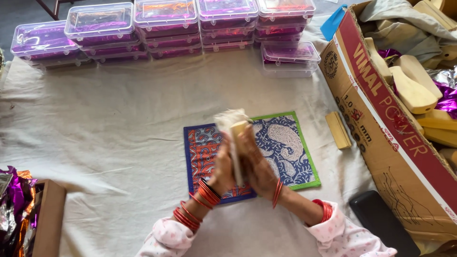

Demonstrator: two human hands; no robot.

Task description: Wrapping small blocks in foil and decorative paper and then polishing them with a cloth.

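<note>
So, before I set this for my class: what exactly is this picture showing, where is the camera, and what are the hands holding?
The one picture comes from a camera worn on a person's head, looking down at their own two bare hands. The left hand and right hand together hold a pale wooden piece upright, with blurred whitish material at its top. Under them lie two printed cloth mats on a cream cloth. At the back stand stacked clear plastic boxes with purple contents. A cardboard box of wooden pieces sits to the right, with a small wooden block beside it.
</note>
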